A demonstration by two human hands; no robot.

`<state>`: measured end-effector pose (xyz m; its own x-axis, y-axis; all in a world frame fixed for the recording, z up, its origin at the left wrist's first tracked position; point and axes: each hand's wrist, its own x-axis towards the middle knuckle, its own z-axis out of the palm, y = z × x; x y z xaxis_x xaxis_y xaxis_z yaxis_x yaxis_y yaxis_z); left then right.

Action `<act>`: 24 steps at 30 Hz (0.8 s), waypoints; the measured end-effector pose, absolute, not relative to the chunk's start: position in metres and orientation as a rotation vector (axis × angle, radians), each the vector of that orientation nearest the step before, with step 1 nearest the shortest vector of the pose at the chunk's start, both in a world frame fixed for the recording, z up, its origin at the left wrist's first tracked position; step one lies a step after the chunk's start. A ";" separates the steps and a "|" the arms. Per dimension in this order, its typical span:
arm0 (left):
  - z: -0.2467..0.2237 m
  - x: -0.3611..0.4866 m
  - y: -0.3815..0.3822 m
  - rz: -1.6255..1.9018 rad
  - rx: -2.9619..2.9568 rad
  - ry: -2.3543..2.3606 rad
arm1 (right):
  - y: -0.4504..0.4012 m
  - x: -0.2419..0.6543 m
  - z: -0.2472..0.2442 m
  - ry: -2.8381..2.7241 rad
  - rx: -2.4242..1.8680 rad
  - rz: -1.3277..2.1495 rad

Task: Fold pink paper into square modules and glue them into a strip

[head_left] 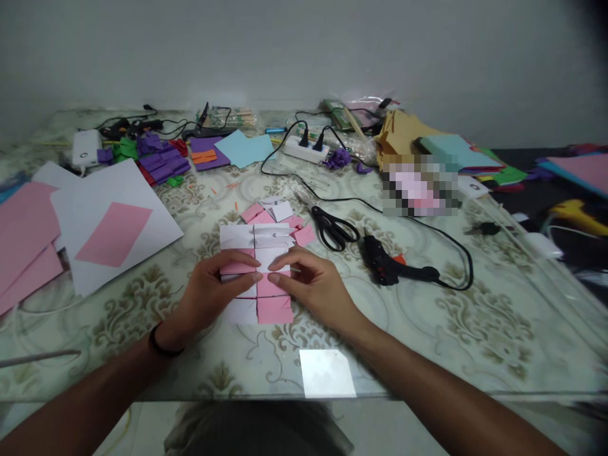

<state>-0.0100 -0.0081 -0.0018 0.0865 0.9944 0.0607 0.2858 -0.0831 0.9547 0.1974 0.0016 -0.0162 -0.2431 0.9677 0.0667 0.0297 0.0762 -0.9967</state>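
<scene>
Pink and white folded paper pieces [274, 310] lie joined in two columns on the table in front of me. My left hand [213, 285] is closed on the left column, thumb and index finger pressed near the middle seam. From the other side my right hand [311, 278] pinches the right column of folded paper, its thumb on a pink piece. Behind the columns sits a small heap of loose folded pieces [280, 211]. Black scissors [336, 231] and a black glue gun [387, 263] rest to the right of my right hand.
White sheets [142, 221] and pink paper [21, 234] lie at the left. Purple folded pieces [164, 161], a white power strip [306, 149] with two plugs, and brown paper [399, 136] stand along the back. The glue gun's black cord [468, 253] loops across the right side.
</scene>
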 end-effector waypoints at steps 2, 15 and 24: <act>-0.003 -0.009 -0.008 1.064 1.514 1.353 | 0.001 0.196 -0.015 -1.461 -1.053 1.309; -0.001 -0.011 -0.013 1.194 1.747 1.311 | -0.001 0.191 -0.015 -1.225 -0.998 1.604; -0.005 -0.013 -0.014 1.233 1.740 1.342 | -0.003 0.195 -0.011 -1.219 -1.087 1.581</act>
